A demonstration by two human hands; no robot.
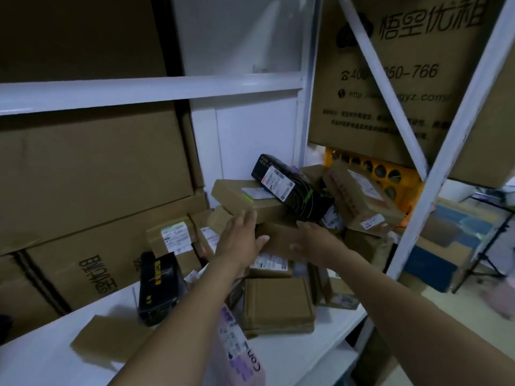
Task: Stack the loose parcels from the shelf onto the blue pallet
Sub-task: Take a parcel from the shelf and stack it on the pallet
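Parcels (172,235) are lying on the white metal shelf (41,358), a pink plastic mailer bag (237,346) sitting in front of a small brown cardboard parcel (278,235). The left hand (239,240) is resting, fingers straight, against that parcel's left side; the blurred right hand (315,243) is hovering at its right, grip impossible to tell. Behind the parcel a black wrapped package (281,188) is leaning.

Brown cardboard parcels (278,236) lie heaped on the white shelf (295,355). A flat brown box (245,197) tilts atop the heap, with a black bag (299,195) lying across it (white label up). Another flat box (278,305) lies level in front, and a black carton (158,285) is to its left.
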